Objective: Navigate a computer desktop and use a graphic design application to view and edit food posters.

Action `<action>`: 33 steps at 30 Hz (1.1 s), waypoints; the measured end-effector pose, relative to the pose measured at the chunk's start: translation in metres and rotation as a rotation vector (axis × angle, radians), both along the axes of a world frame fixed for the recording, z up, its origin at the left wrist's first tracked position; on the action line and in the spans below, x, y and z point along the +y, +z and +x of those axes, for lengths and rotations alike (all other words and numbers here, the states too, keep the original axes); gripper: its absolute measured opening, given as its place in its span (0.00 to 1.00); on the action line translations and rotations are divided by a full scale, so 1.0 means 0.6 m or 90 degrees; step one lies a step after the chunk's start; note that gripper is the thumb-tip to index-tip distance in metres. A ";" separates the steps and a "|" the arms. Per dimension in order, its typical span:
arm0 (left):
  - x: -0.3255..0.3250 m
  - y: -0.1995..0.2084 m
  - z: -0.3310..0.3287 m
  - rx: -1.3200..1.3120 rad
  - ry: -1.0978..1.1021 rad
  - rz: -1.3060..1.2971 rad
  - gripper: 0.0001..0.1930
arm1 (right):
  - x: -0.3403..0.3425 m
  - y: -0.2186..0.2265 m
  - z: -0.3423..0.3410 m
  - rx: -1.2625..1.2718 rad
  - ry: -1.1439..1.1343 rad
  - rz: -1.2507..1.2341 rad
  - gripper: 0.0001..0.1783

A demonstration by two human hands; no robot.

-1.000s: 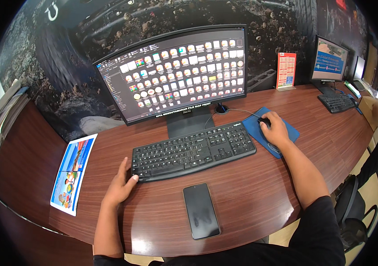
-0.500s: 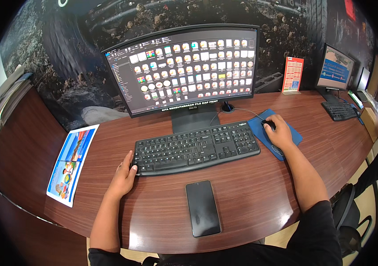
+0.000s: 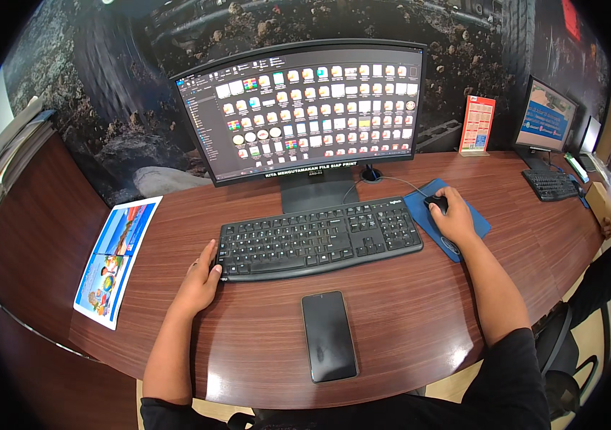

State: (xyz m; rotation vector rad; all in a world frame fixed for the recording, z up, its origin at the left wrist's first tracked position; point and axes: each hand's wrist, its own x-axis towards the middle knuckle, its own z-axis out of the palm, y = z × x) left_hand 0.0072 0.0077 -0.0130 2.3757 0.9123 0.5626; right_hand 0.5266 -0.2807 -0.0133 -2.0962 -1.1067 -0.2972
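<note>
Partly hidden mouse (image 3: 432,201): on the blue pad (image 3: 476,226), under the right hand (image 3: 454,216), so only a bit of its black top shows.
Right fingers: curved over the mouse and holding it; their undersides are hidden.
Left hand (image 3: 200,282): by the left end of the black keyboard (image 3: 320,242), thumb at the near corner; the fingers have a small gap to the thumb, and some hide behind others.
Big screen (image 3: 312,107): full of little pictures, too small to make out.
Phone (image 3: 329,337): dark, flat on the brown counter (image 3: 406,301), near the keyboard.
Other person's sleeve (image 3: 601,276): black, cut off by the dark rim on the right.
Paper pile (image 3: 15,140): at the left rim, its edge hard to see.
Changed since one second ago: the view has slid, so the big screen sits more to the right; the left fingers are closer to the keyboard.
Same as then: the right hand is on the mouse, and the phone lies near the keyboard.
</note>
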 end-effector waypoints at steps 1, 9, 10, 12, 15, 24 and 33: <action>0.000 0.000 0.001 0.000 -0.001 -0.002 0.32 | 0.000 0.000 0.000 0.000 -0.002 0.001 0.17; -0.002 0.002 0.001 0.005 -0.001 0.001 0.32 | 0.001 -0.009 0.009 -0.005 -0.036 0.002 0.17; -0.002 0.002 0.001 0.001 -0.003 -0.001 0.32 | 0.002 -0.009 0.009 -0.006 -0.034 0.003 0.17; -0.004 0.004 0.002 -0.004 -0.005 -0.004 0.32 | 0.001 -0.008 0.008 -0.008 -0.031 0.003 0.17; -0.006 0.007 0.003 0.000 0.003 -0.011 0.32 | 0.000 -0.002 0.003 0.005 -0.026 -0.002 0.17; 0.004 -0.006 -0.002 -0.019 -0.012 0.003 0.32 | 0.000 0.000 0.001 0.005 -0.020 -0.011 0.17; -0.002 0.002 0.000 -0.012 -0.014 0.012 0.32 | 0.000 -0.004 0.006 -0.002 -0.011 -0.001 0.17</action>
